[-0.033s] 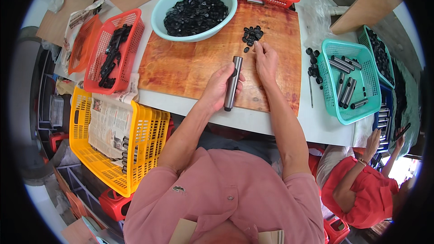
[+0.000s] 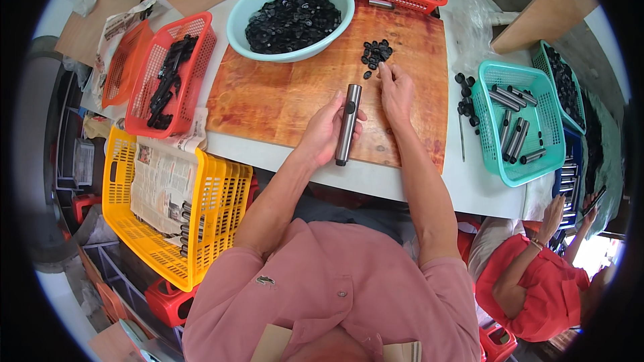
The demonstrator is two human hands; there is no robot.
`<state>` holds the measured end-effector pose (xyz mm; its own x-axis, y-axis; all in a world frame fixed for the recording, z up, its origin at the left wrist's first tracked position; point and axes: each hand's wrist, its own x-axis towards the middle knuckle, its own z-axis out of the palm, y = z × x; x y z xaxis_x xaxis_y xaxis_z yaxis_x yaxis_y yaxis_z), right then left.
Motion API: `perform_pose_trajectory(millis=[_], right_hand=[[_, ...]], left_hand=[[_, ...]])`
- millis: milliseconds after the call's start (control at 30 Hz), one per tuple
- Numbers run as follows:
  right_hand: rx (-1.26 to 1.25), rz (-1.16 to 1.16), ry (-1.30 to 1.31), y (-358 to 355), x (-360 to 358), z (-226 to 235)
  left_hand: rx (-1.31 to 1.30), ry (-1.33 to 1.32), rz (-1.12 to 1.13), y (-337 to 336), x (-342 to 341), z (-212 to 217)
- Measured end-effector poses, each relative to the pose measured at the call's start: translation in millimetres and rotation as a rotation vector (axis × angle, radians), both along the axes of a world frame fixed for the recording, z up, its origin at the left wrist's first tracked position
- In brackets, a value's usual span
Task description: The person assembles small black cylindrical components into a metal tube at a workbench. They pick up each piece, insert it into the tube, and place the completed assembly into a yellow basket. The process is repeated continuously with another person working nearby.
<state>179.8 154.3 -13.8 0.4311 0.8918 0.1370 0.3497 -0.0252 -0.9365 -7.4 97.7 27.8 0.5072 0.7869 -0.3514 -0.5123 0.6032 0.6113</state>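
Note:
My left hand [image 2: 325,129] is wrapped round a shiny metal tube [image 2: 346,135], held tilted over the near part of the wooden board. A dark oval piece sits in the tube's side near its upper end, and the lower end is black. My right hand [image 2: 397,94] is curled, its fingertips at the near right edge of a small pile of black oval pieces [image 2: 373,53]. Whatever is between those fingertips is hidden. One loose black piece [image 2: 367,75] lies just below the pile.
A pale blue basin [image 2: 235,43] of black pieces stands on the wooden board [image 2: 268,104]. Red baskets [image 2: 181,117] are at left and back, a green basket [image 2: 513,173] of tubes at right. A yellow crate [image 2: 151,255] is at lower left. A co-worker in red [image 2: 537,288] sits at right.

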Motion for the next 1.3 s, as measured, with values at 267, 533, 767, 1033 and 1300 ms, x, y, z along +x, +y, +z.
perform_pose_trajectory(millis=[267, 533, 767, 1033, 1300], right_hand=[[0.017, -0.002, 0.021, -1, -2, 0], [-0.024, -0.011, -0.032, -4, -2, 6], [-0.032, -0.012, -0.021, -4, -1, 6], [-0.015, -0.01, -0.029, -3, -1, 3], [0.003, -0.005, -0.014, -5, -3, 4]], left_hand=[[-0.005, -0.005, 0.067, -2, -7, -8], [0.127, 0.113, 0.038, -9, -7, -4], [0.381, 0.258, 0.037, -22, -5, 15], [0.452, 0.331, -0.025, -26, -7, 21], [0.289, 0.168, 0.019, -27, -11, 15]])
